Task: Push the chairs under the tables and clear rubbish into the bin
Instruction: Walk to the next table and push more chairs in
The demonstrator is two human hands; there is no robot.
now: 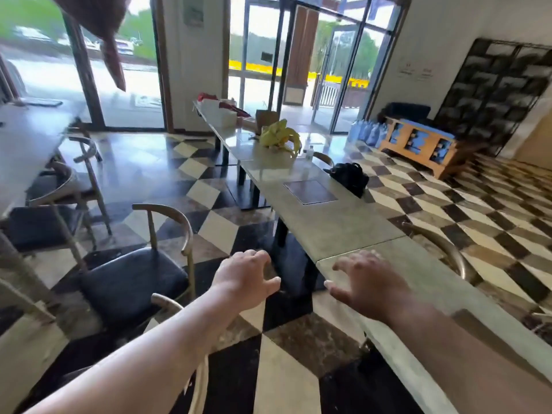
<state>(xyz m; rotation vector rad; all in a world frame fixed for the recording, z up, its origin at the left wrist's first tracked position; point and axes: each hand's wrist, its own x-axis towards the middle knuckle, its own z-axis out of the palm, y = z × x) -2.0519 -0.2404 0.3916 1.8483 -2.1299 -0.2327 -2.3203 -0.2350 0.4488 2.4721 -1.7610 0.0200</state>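
A long row of grey tables (pixel 337 228) runs from the near right to the far middle. My left hand (pixel 248 276) hovers open over the floor just left of the table's edge. My right hand (pixel 366 279) is open above the near table's corner, holding nothing. A black-seated chair (pixel 131 282) with a curved wooden back stands out in the aisle to the left of my hands. Further chairs (pixel 56 201) stand along the left table (pixel 27 138). Yellow crumpled rubbish (pixel 279 135) lies on the far part of the table row, beside a small bottle (pixel 309 152).
A black bag (pixel 349 176) sits on a chair at the table's right side. Another chair back (pixel 445 249) shows at the right edge. Boxes and red items (pixel 221 110) crowd the far table end. A wooden rack (pixel 418 141) and water bottles (pixel 366 132) stand by the right wall.
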